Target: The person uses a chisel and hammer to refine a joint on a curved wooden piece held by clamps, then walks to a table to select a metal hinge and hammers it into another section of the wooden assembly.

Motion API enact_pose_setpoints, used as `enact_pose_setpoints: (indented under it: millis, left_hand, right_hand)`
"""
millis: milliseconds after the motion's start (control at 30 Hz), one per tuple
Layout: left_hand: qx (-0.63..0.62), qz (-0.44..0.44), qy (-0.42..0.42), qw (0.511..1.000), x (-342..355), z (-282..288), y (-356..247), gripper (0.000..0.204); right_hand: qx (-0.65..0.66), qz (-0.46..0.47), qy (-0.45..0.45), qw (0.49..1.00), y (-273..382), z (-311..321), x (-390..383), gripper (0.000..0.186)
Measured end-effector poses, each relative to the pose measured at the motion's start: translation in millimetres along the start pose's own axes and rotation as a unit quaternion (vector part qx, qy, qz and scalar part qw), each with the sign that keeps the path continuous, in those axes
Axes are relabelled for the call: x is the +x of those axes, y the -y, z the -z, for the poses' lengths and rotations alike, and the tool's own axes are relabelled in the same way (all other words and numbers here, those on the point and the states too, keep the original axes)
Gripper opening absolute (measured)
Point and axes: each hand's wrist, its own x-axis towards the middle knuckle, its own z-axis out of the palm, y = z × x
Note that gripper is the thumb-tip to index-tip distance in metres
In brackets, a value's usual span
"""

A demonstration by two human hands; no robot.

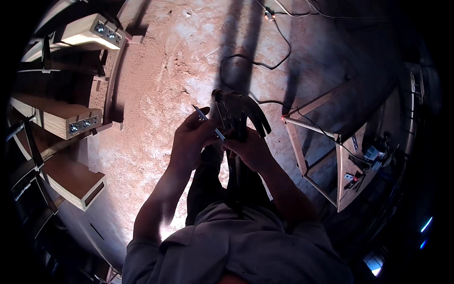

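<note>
My left hand [190, 140] pinches a thin metal pin or long nail [207, 121] that slants up to the left. My right hand [251, 150] is closed around the neck of a dark claw hammer [238, 108], just under its head. The hammer's head points away from me and its handle [239, 182] runs down toward my body. Both hands are close together at chest height, above a dusty reddish floor [161, 94]. The fingertips of the two hands almost meet at the pin's lower end.
Pale wooden blocks with metal brackets [78, 120] and another bracketed block [97, 33] stick out of a wooden structure on the left. A wooden frame [312, 142] stands on the right, with a power tool [373, 154] beside it. Black cables [265, 61] trail over the floor.
</note>
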Motion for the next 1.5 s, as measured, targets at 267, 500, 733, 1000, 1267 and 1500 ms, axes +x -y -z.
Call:
enact_pose_setpoints:
  millis: [267,500,733,1000,1267,1500]
  left_hand:
    - [0.076,-0.007,0.029,0.997,-32,-74,12,0.046]
    - [0.112,-0.041,0.048,0.992,-47,-145,39,0.039]
    - [0.201,-0.039,0.087,0.975,-65,-221,85,0.038]
    - [0.145,-0.071,0.181,0.97,-70,-279,145,0.033]
    - [0.144,-0.038,0.286,0.947,-69,-321,156,0.031]
    - [0.116,0.007,0.28,0.953,-77,-341,151,0.042]
  right_hand:
    - [0.079,0.04,-0.035,0.995,-29,53,-70,0.018]
    - [0.128,0.076,-0.041,0.988,-41,115,-127,0.019]
    - [0.161,0.078,-0.057,0.982,-82,189,-175,0.019]
    - [0.183,0.112,-0.089,0.973,-114,247,-222,0.019]
    - [0.181,0.149,-0.16,0.959,-118,276,-259,0.019]
    - [0.241,0.136,-0.168,0.946,-121,285,-274,0.02]
